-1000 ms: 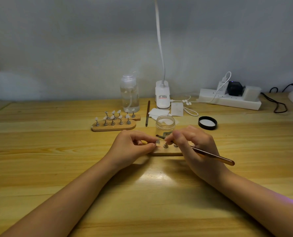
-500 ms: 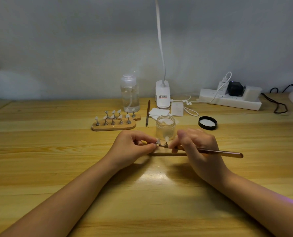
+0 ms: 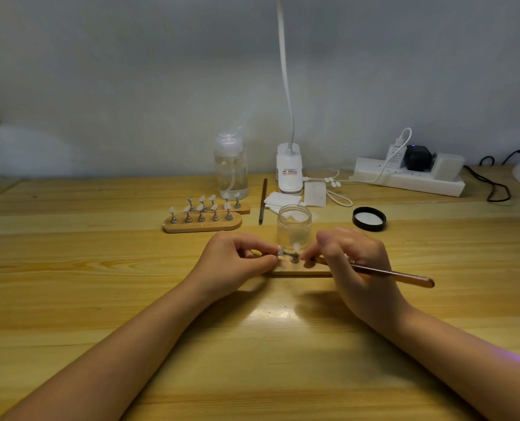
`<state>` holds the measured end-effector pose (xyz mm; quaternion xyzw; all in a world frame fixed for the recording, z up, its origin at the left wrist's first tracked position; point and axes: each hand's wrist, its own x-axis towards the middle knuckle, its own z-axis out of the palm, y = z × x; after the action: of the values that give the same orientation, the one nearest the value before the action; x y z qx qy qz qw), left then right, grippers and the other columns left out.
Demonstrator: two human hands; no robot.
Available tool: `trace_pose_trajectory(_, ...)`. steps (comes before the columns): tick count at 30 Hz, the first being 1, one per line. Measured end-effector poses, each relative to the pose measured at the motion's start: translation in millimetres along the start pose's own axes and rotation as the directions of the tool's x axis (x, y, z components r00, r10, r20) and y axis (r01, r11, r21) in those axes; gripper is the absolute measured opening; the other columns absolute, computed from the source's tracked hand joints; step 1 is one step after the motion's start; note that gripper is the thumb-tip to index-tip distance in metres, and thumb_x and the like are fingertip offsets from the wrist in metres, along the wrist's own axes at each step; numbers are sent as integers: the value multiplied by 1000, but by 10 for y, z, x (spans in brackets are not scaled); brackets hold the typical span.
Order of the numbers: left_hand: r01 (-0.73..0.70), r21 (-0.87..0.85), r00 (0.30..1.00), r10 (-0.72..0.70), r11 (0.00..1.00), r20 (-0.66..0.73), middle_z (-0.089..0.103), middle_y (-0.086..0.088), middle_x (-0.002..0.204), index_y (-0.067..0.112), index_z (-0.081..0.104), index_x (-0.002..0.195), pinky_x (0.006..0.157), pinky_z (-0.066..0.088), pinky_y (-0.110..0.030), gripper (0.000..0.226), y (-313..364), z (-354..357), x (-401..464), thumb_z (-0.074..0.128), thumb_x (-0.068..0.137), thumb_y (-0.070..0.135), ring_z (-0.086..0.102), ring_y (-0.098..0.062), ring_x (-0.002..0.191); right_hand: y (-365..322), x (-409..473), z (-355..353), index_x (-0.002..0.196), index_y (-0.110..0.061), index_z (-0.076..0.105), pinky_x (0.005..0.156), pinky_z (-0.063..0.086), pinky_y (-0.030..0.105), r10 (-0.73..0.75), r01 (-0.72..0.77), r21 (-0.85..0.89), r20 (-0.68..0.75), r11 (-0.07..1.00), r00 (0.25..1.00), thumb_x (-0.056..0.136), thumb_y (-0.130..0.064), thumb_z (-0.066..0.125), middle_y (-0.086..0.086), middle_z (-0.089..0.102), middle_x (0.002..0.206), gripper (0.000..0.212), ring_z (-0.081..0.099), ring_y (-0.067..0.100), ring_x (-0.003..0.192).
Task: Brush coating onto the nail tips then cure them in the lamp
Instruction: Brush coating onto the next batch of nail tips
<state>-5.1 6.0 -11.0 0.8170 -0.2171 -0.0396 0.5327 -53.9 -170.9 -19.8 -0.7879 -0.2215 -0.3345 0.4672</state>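
- A pale wooden table (image 3: 70, 299) fills the lower half of the head view, set against a plain grey wall (image 3: 131, 71).
- A person's two bare forearms reach in from the bottom corners and meet near the middle of the table.
- A white power strip (image 3: 404, 177) with a black adapter and a white charger plugged in lies at the back right; a thin white lamp (image 3: 289, 168) stands on its block base at back centre, its neck rising out of view.
- A clear pump bottle (image 3: 230, 168) stands left of the lamp base, with white wipes (image 3: 283, 202) lying near the base.
- Two wooden holders (image 3: 202, 224) carrying rows of nail tips on small metal stands sit in front of the bottle, with a spare dark brush (image 3: 263, 202) lying just to their right.
- An open clear jar (image 3: 294, 223) stands just behind the hands; its black lid (image 3: 369, 218) rests apart to the right.
- A third wooden holder (image 3: 301, 270) lies under and between the hands, with a nail tip (image 3: 296, 247) upright on it.
- The left hand (image 3: 231, 262) has its fingers curled, thumb and forefinger pinching a small stand with a nail tip (image 3: 280, 250) at the holder's left end.
- The right hand (image 3: 353, 262) grips a brown-handled brush (image 3: 398, 276), fingers curled round it; the bristle end points left at the pinched tip, the handle runs out to the right.
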Motion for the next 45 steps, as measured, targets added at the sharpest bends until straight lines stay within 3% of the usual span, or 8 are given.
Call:
trace_pose_trajectory(8,1,9,1000,-1,1000,-8,68,-15,83,35,70,75,60,37,-26,21,-12,3,12,72,74,14,43,-11,62,1,-6,3,61,-13,66,64,45,36,46,-46,47,1,998,999,89,-33,37,-2,63,57,45,60,8,58)
trace_pose_trajectory(13,0,7,1000,0,1000,-3,68,-15,83,33,71,79,61,37,-27,18,-25,-2,9,72,75,15,44,-13,63,-1,37,24,72,-12,69,64,48,39,31,-31,-29,-6,999,1000,89,-31,39,-12,63,69,39,60,7,68)
trace_pose_trajectory(19,0,-15,1000,0,1000,-2,70,-10,82,32,71,79,63,41,-27,19,-23,-3,7,72,74,14,50,-21,69,-8,-10,-4,64,-10,67,63,45,24,67,-67,115,3,991,998,89,-30,37,-2,63,59,44,60,6,59)
trace_pose_trajectory(23,-8,-33,1000,8,999,3,71,-3,81,28,72,80,66,43,-30,18,-12,10,26,73,74,11,54,-32,73,-8,24,4,74,-12,69,65,46,29,51,-51,11,5,999,999,89,-31,38,-11,64,70,39,60,3,69)
trace_pose_trajectory(30,18,-40,1000,-18,999,-3,67,11,65,28,72,78,56,39,-16,16,-7,-1,4,73,73,13,47,-13,64,-15,6,-1,65,-11,67,60,47,25,90,-91,146,12,985,996,89,-30,36,0,64,61,43,60,7,60)
trace_pose_trajectory(34,19,-33,1000,-19,999,-6,68,6,71,27,73,79,61,41,-23,15,-1,-3,1,73,73,13,49,-16,69,-10,36,12,74,-12,68,65,46,27,86,-87,43,16,995,996,89,-32,36,-5,66,69,41,61,5,69)
trace_pose_trajectory(39,24,-37,1000,-24,999,-6,68,10,71,28,73,78,61,41,-19,16,0,-6,-2,73,73,13,49,-13,70,-18,-1,-4,66,-13,67,61,45,17,109,-112,193,28,975,994,88,-30,37,-3,64,61,41,61,4,59)
trace_pose_trajectory(45,19,-31,1000,-19,999,-12,69,10,73,27,73,79,63,44,-22,16,12,-6,0,73,73,12,55,-23,74,-2,47,21,75,-13,68,65,45,26,97,-98,43,22,994,995,89,-33,37,-4,66,71,40,60,6,70)
